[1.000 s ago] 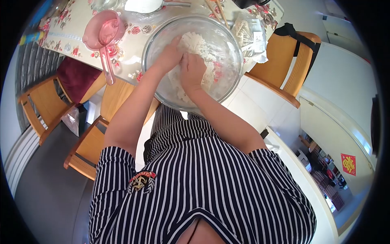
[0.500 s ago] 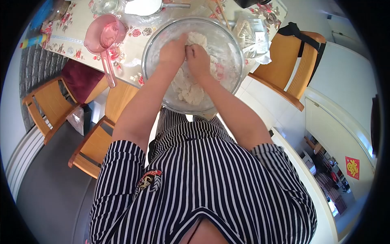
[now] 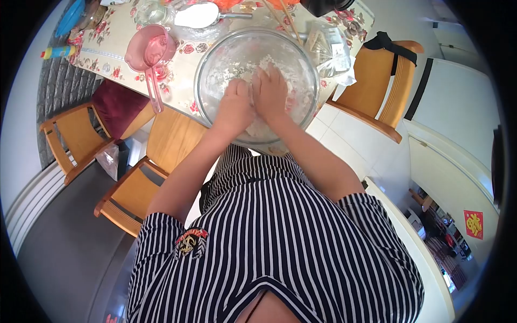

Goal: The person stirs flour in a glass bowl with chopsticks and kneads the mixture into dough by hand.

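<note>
A large clear glass bowl stands at the table's near edge, with pale crumbly dough inside and loose floury flakes on its floor and wall. Both hands are down in the bowl, side by side. My left hand has its fingers curled down onto the dough. Close against it on the right, my right hand bends its fingers over the dough, pointing to the far side. Most of the dough is hidden under the hands and wrists.
Left of the bowl lies a pink translucent dipper. Behind are a metal scoop of white powder, a glass bowl and chopsticks. A clear plastic bag lies right. Wooden chairs stand around the flowered table.
Both hands have drawn back toward my body from the bowl's far side, now over the nearer dough. The right fingers have uncurled somewhat. The view has shifted slightly.
</note>
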The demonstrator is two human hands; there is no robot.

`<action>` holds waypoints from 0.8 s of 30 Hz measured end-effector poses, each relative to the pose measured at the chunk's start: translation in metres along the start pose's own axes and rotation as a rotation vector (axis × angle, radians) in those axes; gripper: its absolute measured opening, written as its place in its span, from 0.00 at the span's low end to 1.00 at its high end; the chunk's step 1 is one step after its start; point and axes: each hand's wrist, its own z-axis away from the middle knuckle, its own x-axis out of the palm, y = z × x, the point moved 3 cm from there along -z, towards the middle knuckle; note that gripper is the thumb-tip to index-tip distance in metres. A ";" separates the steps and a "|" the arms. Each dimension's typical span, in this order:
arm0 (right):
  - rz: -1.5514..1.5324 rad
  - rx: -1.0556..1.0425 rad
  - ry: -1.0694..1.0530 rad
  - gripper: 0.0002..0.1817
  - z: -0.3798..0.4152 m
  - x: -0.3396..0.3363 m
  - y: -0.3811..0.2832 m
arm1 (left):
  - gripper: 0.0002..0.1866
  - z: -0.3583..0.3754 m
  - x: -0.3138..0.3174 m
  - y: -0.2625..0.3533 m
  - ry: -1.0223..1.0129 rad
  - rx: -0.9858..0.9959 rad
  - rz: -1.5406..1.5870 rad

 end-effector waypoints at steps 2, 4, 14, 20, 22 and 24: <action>0.043 0.017 -0.046 0.24 0.010 -0.003 -0.008 | 0.34 -0.006 0.016 -0.016 0.067 0.088 -0.116; 0.084 0.027 -0.101 0.25 0.004 0.002 -0.004 | 0.38 -0.022 0.021 -0.021 0.137 0.166 -0.231; 0.026 -0.139 -0.019 0.13 -0.052 0.014 0.034 | 0.29 -0.077 0.046 -0.043 -0.042 0.087 -0.273; 0.048 -0.046 -0.061 0.16 -0.062 0.017 0.030 | 0.33 -0.087 0.034 -0.040 -0.022 0.102 -0.219; 0.044 -0.027 -0.058 0.18 -0.066 0.018 0.029 | 0.33 -0.087 0.030 -0.036 -0.043 0.111 -0.241; -0.054 0.115 -0.115 0.17 -0.063 0.021 0.032 | 0.32 -0.074 0.026 -0.029 0.005 0.058 -0.183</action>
